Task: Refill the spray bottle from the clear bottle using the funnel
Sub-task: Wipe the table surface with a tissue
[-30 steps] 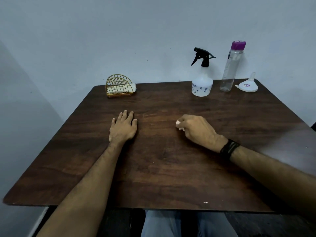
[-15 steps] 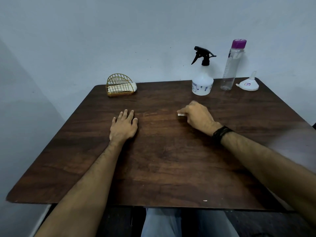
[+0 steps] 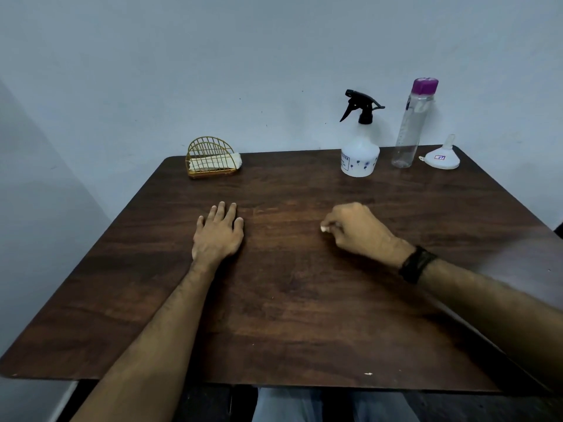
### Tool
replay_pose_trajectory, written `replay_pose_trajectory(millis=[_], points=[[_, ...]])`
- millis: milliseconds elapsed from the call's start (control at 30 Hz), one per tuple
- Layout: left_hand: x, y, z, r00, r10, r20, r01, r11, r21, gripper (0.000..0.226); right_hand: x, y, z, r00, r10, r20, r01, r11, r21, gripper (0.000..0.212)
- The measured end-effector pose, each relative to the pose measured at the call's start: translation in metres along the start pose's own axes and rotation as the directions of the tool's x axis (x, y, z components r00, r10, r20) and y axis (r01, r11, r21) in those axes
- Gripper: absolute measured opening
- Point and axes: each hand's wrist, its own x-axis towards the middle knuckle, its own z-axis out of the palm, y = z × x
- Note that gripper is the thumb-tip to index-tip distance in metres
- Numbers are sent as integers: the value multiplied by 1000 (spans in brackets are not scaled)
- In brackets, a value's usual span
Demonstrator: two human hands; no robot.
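Dark wood surface [image 3: 304, 300] seen from above. Left hand [image 3: 217, 234] lies flat, palm down, fingers straight and close together. Right hand [image 3: 358, 229], w/ black wristband [image 3: 416, 264], has fingers curled, pinching a small white scrap [image 3: 323, 229]. At far right edge, in a row: spray bottle [image 3: 360, 156], clear bottle [image 3: 411, 129] w/ purple cap, white funnel [image 3: 441, 158] resting wide end down. Gold wire napkin holder [image 3: 210, 158] sits far left.

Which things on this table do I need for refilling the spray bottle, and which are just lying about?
For the job:
spray bottle
clear bottle with purple cap
white funnel

Just lying about:
gold wire napkin holder
small white wad pinched in the right hand

The left hand rests flat on the table.
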Motion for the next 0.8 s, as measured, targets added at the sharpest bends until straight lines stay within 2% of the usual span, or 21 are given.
replay_pose_trajectory(millis=[100, 200, 267, 400, 467, 667, 800], points=[[0, 0, -1, 1000, 3, 12, -3, 1000, -4, 59, 40, 26, -1, 984, 175, -38, -176, 984, -19, 27], [0, -1, -2, 1000, 0, 17, 0, 1000, -6, 59, 53, 29, 0, 972, 235, -21, -235, 972, 16, 23], [0, -1, 0, 1000, 3, 8, -3, 1000, -6, 59, 41, 18, -3, 978, 206, 25, -207, 978, 39, 16], [2, -1, 3, 1000, 6, -12, -6, 1000, -3, 60, -2, -11, 0, 997, 28, 67, -33, 996, 83, 12], [1, -1, 4, 1000, 4, -14, -4, 1000, -3, 60, -6, -11, 4, 997, 12, 79, -21, 993, 116, 12], [1, 1, 2, 1000, -8, 1, 8, 1000, -6, 59, 68, 36, 0, 956, 292, -14, -287, 947, 147, 10], [1, 1, 2, 1000, -10, 6, 10, 1000, -6, 59, 100, 25, 12, 945, 327, -3, -322, 932, 165, 8]])
